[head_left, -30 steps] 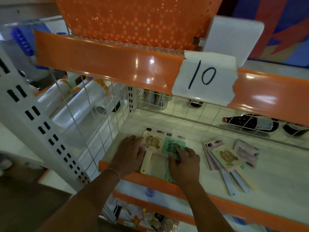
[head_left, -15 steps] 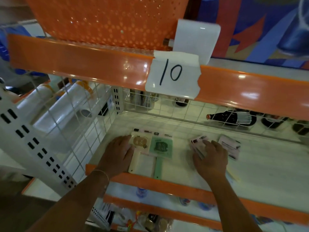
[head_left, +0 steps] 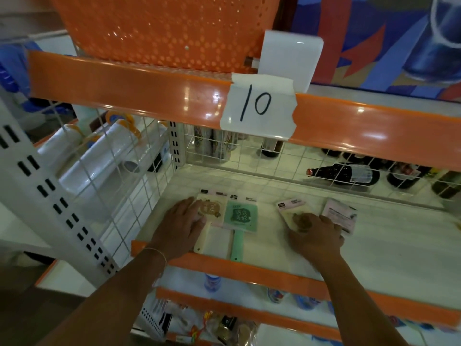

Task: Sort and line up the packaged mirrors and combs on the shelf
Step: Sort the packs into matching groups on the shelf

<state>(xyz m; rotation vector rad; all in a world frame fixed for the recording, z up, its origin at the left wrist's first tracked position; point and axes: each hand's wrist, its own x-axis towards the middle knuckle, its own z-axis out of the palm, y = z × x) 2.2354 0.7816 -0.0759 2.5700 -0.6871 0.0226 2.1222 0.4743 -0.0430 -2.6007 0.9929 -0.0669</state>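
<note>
On shelf (head_left: 389,248), hands (head_left: 180,229) seemingly flat

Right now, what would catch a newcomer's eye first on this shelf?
Probably the taped paper sign marked "10" on the orange rail above. Below it, the left hand lies flat on a beige mirror beside a green mirror, while the right hand rests on a loose pile further right.

Both forearms reach forward. The left hand (head_left: 181,227) lies flat, palm down, fingers together, a thin bracelet at its wrist. The right hand (head_left: 316,236) presses down, fingers apparently slightly curled.
</note>
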